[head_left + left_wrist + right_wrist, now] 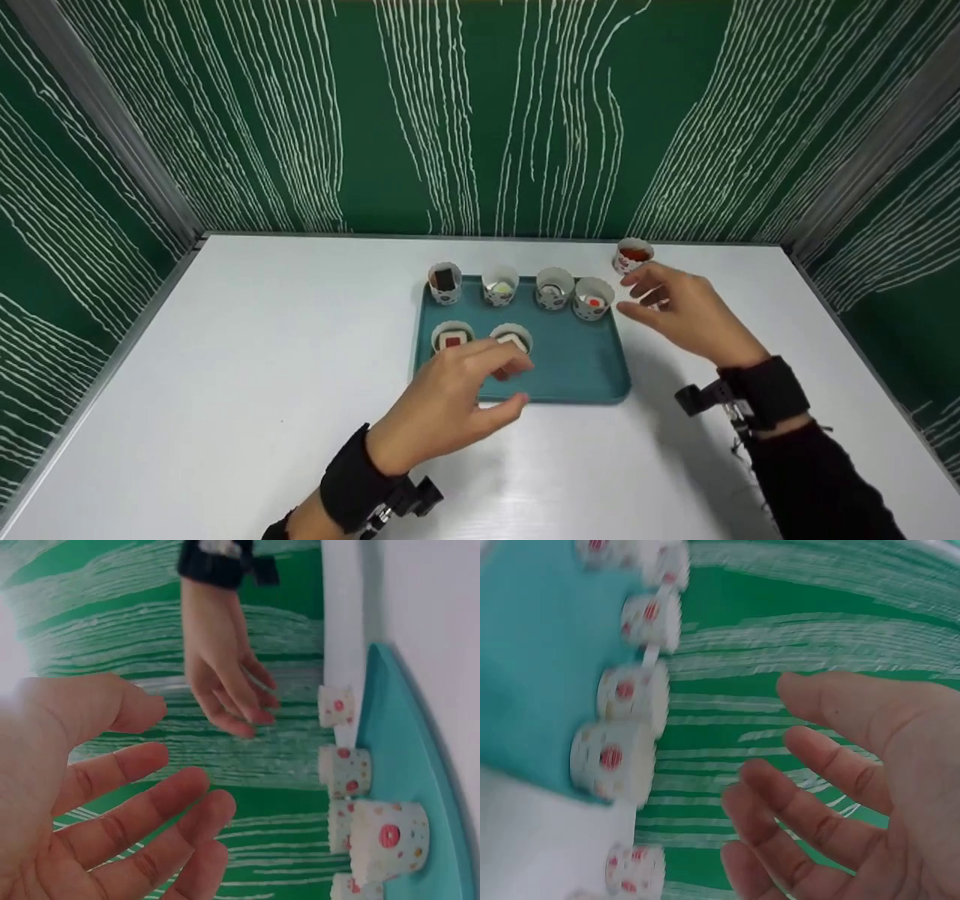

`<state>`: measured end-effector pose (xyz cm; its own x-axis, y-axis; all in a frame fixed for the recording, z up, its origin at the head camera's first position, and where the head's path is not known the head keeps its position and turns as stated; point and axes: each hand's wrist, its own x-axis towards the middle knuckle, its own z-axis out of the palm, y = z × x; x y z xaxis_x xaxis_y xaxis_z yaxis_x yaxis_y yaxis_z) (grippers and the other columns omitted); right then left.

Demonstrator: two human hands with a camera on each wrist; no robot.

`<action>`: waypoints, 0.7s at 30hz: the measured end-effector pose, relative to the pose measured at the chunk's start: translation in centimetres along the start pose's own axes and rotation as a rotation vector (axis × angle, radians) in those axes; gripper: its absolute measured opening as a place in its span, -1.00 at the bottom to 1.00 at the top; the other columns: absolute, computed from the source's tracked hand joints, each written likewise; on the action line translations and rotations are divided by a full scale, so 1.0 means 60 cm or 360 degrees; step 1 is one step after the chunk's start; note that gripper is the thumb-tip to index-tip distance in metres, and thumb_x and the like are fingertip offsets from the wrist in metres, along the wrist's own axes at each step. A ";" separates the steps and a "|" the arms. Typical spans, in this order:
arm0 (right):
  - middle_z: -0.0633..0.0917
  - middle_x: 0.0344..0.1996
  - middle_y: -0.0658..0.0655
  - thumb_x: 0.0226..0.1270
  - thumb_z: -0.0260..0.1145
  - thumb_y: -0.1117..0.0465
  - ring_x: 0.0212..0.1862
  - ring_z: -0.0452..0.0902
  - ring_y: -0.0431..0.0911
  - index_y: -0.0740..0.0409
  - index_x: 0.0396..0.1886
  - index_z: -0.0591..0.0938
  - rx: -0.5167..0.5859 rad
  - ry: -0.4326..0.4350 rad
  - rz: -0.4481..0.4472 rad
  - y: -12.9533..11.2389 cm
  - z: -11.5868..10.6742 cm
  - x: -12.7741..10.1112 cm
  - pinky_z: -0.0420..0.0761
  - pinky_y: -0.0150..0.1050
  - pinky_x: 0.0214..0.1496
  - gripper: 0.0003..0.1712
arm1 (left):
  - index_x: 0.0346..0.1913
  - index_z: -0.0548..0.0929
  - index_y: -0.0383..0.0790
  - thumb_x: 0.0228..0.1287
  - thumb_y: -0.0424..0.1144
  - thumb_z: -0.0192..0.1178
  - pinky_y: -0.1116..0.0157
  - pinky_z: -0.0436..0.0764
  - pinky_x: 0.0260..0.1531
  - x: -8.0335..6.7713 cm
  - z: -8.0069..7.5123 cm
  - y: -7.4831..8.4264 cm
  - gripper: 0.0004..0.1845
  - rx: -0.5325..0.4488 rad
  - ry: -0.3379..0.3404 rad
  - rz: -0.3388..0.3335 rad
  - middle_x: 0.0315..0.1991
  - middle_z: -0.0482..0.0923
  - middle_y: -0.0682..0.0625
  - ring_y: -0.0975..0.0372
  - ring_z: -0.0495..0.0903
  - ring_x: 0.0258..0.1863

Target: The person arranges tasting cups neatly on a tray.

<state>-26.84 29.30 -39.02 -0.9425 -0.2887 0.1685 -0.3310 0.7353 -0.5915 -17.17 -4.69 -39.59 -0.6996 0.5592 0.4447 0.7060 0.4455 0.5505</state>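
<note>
- The green backdrop (480, 112) with thin white wavy lines walls in the scene at the back and on both sides.
- The white surface (225, 390) carries everything else.
- The teal tray (577, 360) lies flat near the middle of the surface, its long side facing the person.
- The left hand (450, 405) hovers over the tray's near edge, palm down; its fingers (502, 358) are spread and relaxed, holding nothing, and the tips overlap a cup in the tray's near row. The left wrist view shows the same loose, empty palm.
- The right hand (686, 311) hangs just off the tray's right edge, beside its far right corner; its fingers (637, 281) are wide and gently bent, gripping nothing. It sits between the stray cup and the end cup of the far row, touching neither as far as the head view shows.
- Four paper cups stand upright along the tray's far edge: one with a dark piece inside (445, 283), one with a pale yellowish piece (500, 286), one with a grey-white piece (554, 288), and one with a red piece (593, 298) nearest the right hand.
- Two more cups stand in the near row: one with a red-brown piece (452, 337) and one (513, 339) partly hidden by the left fingers.
- A lone cup with a red filling (632, 256) stands off the tray, on the surface behind its far right corner.
</note>
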 end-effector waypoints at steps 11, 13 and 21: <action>0.55 0.25 0.46 0.55 0.40 -0.01 0.25 0.47 0.34 0.24 0.39 0.52 -0.0143 -0.0098 0.0157 0.040 -0.026 0.094 0.54 0.32 0.22 -0.39 | 0.14 0.73 -0.13 0.45 -0.20 0.42 0.38 0.71 0.03 -0.008 -0.011 0.014 -0.72 -0.0110 -0.0143 -0.0078 -0.01 0.78 0.02 0.27 0.72 -0.07; 0.51 0.25 0.48 0.55 0.39 -0.05 0.24 0.45 0.34 0.27 0.41 0.49 -0.0180 -0.0121 0.0198 0.046 -0.029 0.106 0.53 0.32 0.18 -0.34 | 0.16 0.73 -0.13 0.46 -0.20 0.42 0.39 0.70 0.03 -0.009 -0.011 0.012 -0.72 -0.0117 -0.0153 -0.0074 0.00 0.78 0.02 0.27 0.72 -0.07; 0.48 0.37 0.59 0.52 0.42 0.02 0.23 0.50 0.42 0.40 0.53 0.39 -0.0272 -0.0223 0.0346 0.068 -0.037 0.153 0.51 0.39 0.31 -0.19 | 0.16 0.72 -0.12 0.47 -0.17 0.41 0.41 0.68 0.05 -0.013 -0.011 0.009 -0.71 -0.0099 -0.0180 -0.0058 0.02 0.78 0.03 0.27 0.73 -0.04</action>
<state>-36.97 31.01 -38.13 -0.9803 -0.1863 -0.0648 -0.1366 0.8782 -0.4584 -16.31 -5.34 -39.17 -0.7054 0.6203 0.3430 0.6698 0.4249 0.6090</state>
